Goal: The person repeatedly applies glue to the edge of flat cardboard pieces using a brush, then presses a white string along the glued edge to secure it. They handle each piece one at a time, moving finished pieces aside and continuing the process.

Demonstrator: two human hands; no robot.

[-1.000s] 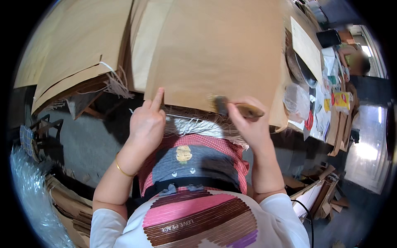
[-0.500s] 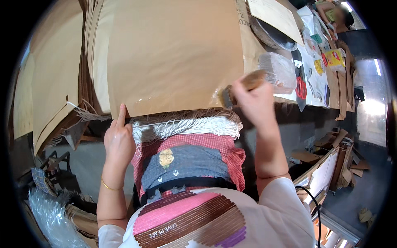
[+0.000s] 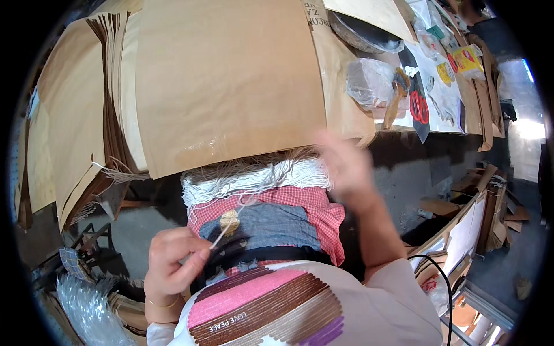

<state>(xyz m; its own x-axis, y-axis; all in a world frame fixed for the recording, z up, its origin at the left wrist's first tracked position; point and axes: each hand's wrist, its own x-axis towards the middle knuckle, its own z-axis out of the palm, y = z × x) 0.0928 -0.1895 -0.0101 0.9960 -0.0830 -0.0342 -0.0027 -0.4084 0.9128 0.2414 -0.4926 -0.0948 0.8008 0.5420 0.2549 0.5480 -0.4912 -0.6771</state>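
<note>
My left hand (image 3: 173,259) is pinched on one end of a thin white string (image 3: 220,235), low in front of my apron. A bundle of white strings (image 3: 259,176) lies along the table's near edge, above my lap. My right hand (image 3: 349,167), smeared by motion, is beside the bundle's right end and the near right corner of a large brown paper sheet (image 3: 225,69); its fingers cannot be made out. A shiny wet streak (image 3: 202,147) runs along the sheet's near edge. A brush (image 3: 395,101) leans against a plastic-wrapped block (image 3: 366,81).
Stacked brown paper bags (image 3: 81,86) with strings hang over the table's left side. At right lie red-handled scissors (image 3: 419,108), a dark round basin (image 3: 360,34) under a board, and a yellow box (image 3: 467,62). Cardboard pieces (image 3: 444,206) stand lower right.
My right hand has let go of the brush, now by the wrapped block, and moved back left. My left hand has left the paper's edge, come lower, and taken a string.
</note>
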